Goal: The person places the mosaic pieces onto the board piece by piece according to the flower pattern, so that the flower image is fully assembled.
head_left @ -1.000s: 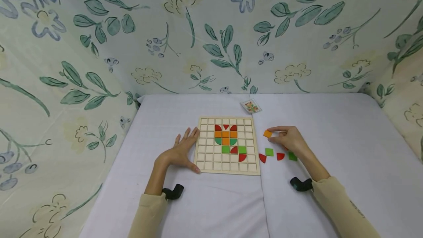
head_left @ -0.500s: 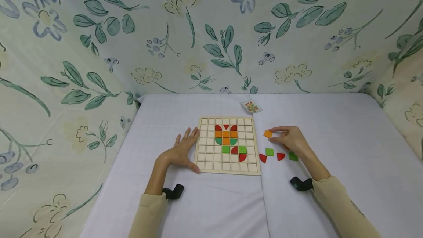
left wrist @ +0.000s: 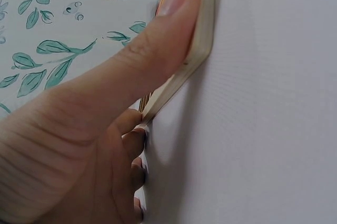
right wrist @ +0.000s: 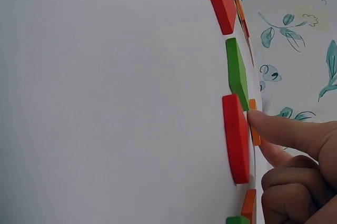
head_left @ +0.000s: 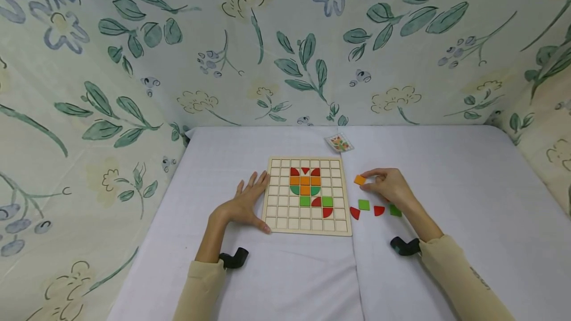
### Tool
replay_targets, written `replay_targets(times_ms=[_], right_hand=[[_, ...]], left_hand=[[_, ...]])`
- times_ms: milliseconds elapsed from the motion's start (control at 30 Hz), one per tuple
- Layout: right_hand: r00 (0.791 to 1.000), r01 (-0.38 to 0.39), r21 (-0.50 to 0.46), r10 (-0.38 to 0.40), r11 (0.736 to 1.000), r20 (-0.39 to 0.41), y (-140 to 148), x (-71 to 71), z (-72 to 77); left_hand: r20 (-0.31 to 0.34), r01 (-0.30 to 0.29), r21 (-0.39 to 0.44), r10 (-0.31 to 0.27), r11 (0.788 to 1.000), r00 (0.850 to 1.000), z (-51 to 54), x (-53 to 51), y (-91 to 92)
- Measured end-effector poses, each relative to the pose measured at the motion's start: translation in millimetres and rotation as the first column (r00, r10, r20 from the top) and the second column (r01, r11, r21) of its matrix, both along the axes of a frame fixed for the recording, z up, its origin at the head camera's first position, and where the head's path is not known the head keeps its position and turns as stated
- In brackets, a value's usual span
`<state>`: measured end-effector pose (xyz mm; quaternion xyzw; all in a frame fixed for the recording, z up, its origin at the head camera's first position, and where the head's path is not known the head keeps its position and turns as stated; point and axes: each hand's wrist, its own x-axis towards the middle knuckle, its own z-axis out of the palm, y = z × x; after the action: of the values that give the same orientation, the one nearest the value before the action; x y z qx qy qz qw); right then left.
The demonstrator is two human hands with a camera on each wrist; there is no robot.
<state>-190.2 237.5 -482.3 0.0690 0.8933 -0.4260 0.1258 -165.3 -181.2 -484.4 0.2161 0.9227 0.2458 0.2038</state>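
Observation:
A square wooden grid board [head_left: 285,222] lies on the white cloth, with red, orange and green tiles set in its middle cells. My left hand [head_left: 243,205] is spread along its left side; the fingertips touch the edge and the thumb [left wrist: 158,40] lies at the near left corner. Right of the board, my right hand [head_left: 392,186] pinches an orange square tile [head_left: 360,180] between thumb and fingers. In the right wrist view this orange tile [right wrist: 255,129] is partly hidden behind the thumb, and the other fingers are curled.
Loose tiles lie near the right hand: a red one [head_left: 355,213], a green square [head_left: 364,205], a red quarter-round [head_left: 378,211] and another green one [head_left: 395,210]. Another orange piece [right wrist: 249,205] shows in the right wrist view. A patterned card [head_left: 339,143] lies behind the board.
My right hand has shifted slightly left with the orange tile in its pinch. The left hand and the board have not moved.

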Motion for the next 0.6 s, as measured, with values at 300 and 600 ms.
replay_targets(times_ms=[300, 600], right_hand=[[0.998, -0.058, 0.003, 0.058, 0.998, -0.001, -4, 1.7, 0.8], [0.983, -0.181, -0.098, 0.181, 0.979, -0.013, -33, 19.7, 8.5]], left_hand=[[-0.002, 0.001, 0.005, -0.001, 1.0, 1.0, -1.4, -0.3, -1.1], [-0.002, 0.007, 0.004, -0.007, 1.0, 1.0, -1.2, 0.2, -1.2]])
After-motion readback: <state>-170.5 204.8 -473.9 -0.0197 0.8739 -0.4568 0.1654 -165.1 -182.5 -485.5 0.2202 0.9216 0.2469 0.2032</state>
